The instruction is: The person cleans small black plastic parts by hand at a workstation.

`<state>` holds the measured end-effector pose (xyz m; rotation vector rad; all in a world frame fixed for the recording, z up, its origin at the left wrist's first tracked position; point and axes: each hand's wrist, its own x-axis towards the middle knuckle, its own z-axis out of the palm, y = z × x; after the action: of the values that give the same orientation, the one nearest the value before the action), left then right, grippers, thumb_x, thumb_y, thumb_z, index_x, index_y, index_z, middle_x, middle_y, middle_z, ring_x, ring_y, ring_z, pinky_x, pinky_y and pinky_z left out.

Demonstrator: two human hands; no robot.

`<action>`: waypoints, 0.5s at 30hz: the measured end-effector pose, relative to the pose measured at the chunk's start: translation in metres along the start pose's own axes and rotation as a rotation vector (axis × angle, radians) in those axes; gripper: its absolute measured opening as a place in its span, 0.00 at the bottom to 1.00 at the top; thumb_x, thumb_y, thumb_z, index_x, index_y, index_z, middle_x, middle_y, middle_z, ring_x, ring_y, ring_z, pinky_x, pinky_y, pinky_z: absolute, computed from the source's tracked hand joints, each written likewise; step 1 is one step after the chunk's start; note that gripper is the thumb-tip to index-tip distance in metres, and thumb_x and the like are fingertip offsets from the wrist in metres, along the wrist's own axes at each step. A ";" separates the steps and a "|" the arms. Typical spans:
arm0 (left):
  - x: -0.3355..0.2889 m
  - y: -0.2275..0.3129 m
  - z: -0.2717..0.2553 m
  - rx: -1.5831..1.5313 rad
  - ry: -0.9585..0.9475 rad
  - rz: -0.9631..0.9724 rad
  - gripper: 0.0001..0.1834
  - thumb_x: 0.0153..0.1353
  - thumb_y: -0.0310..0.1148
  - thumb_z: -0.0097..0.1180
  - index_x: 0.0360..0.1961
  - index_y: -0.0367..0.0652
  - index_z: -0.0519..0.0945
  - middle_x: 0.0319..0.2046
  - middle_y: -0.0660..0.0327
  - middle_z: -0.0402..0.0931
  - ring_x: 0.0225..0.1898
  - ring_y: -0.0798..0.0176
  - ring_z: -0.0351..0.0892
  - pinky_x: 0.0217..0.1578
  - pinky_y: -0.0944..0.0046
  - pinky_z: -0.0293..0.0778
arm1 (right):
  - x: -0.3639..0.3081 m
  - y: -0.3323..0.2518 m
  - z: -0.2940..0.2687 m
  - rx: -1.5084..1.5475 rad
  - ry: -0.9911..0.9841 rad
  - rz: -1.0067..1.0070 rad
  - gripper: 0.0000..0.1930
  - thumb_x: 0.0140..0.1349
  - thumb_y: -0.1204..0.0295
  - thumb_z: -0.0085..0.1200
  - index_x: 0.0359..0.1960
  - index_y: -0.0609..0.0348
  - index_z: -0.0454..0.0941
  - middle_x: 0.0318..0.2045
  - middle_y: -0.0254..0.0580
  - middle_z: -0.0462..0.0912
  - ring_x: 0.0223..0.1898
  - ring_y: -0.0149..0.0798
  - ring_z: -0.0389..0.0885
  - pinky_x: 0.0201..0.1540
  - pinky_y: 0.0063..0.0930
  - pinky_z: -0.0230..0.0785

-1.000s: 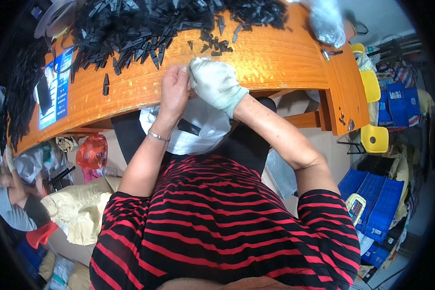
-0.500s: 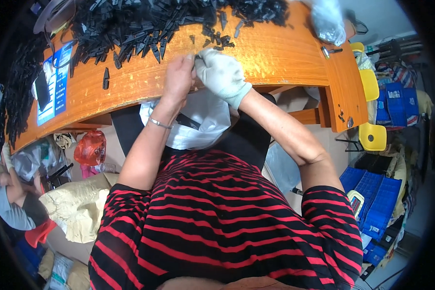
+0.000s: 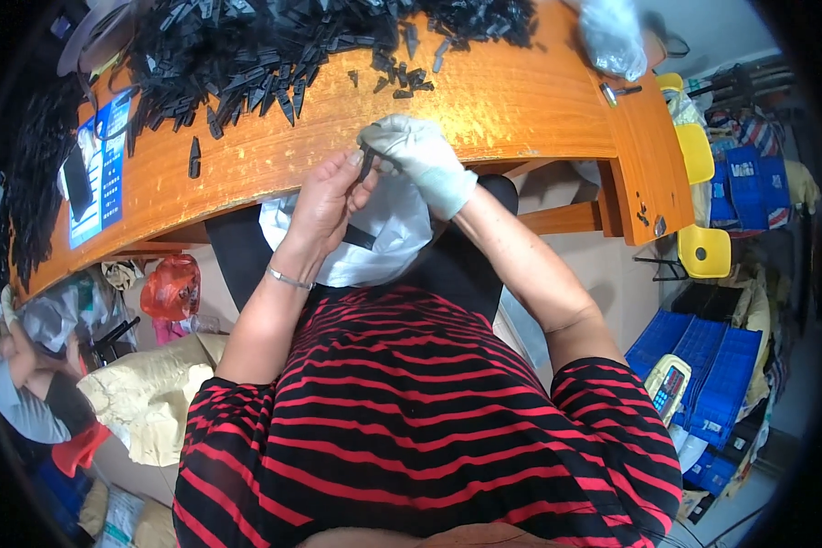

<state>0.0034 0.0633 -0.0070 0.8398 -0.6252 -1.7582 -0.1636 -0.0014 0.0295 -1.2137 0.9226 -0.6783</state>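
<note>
A small black plastic piece (image 3: 366, 166), narrow and pointed, is held between my two hands at the table's front edge. The fingertips of my bare left hand (image 3: 321, 208) pinch its lower part. My right hand (image 3: 417, 153), in a white knit glove, is closed on its upper end, where the fingers partly hide it. Just below, an open white plastic bag (image 3: 385, 248) sits at my lap with something dark inside. A large heap of similar black pieces (image 3: 237, 59) covers the far side of the wooden table (image 3: 511, 114). A few shorter black bits (image 3: 402, 78) lie nearer.
One black piece (image 3: 194, 157) lies apart at the left, near a blue-and-white sheet (image 3: 110, 173) with a dark phone-like object on it. A clear plastic bag (image 3: 615, 41) rests at the far right. Yellow chairs (image 3: 703, 251) stand right. Another person (image 3: 27, 393) sits at far left.
Both hands have drawn back from the tabletop toward me, over the bag. The black piece, hidden between the fingers before, now shows between them.
</note>
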 end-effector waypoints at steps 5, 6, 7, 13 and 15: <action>-0.014 -0.016 -0.017 -0.085 -0.029 -0.016 0.13 0.77 0.38 0.49 0.43 0.39 0.80 0.28 0.67 0.78 0.23 0.77 0.70 0.25 0.75 0.66 | 0.007 0.016 0.004 -0.364 0.054 -0.090 0.12 0.66 0.64 0.62 0.38 0.63 0.85 0.29 0.37 0.84 0.31 0.26 0.79 0.36 0.23 0.71; -0.018 -0.016 -0.021 0.102 0.043 -0.019 0.12 0.75 0.37 0.51 0.44 0.39 0.80 0.28 0.64 0.80 0.24 0.72 0.74 0.27 0.72 0.68 | 0.010 0.017 -0.003 -0.471 -0.059 -0.073 0.12 0.66 0.65 0.62 0.39 0.63 0.85 0.31 0.38 0.85 0.33 0.27 0.80 0.37 0.24 0.73; -0.023 -0.017 -0.024 0.290 0.116 -0.021 0.12 0.74 0.37 0.53 0.46 0.39 0.80 0.28 0.61 0.81 0.25 0.68 0.77 0.28 0.69 0.71 | 0.013 0.020 -0.008 -0.393 -0.080 -0.172 0.13 0.66 0.65 0.62 0.41 0.64 0.85 0.35 0.40 0.86 0.37 0.29 0.83 0.41 0.25 0.75; -0.048 0.018 -0.013 1.474 0.311 0.547 0.10 0.65 0.31 0.59 0.48 0.45 0.82 0.36 0.51 0.82 0.39 0.45 0.84 0.37 0.54 0.79 | 0.050 -0.009 -0.049 -1.328 0.247 -0.673 0.11 0.64 0.65 0.57 0.44 0.55 0.84 0.39 0.49 0.83 0.42 0.55 0.83 0.44 0.43 0.76; -0.044 0.032 -0.020 1.525 0.313 0.702 0.13 0.63 0.28 0.59 0.49 0.47 0.82 0.38 0.54 0.82 0.39 0.45 0.84 0.36 0.53 0.79 | 0.067 -0.003 -0.060 -1.429 0.191 -0.648 0.10 0.64 0.66 0.57 0.43 0.55 0.84 0.38 0.50 0.83 0.41 0.55 0.83 0.44 0.43 0.76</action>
<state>0.0468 0.0942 0.0155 1.5433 -1.8007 -0.2482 -0.1831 -0.0875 0.0120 -2.8336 1.1987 -0.5975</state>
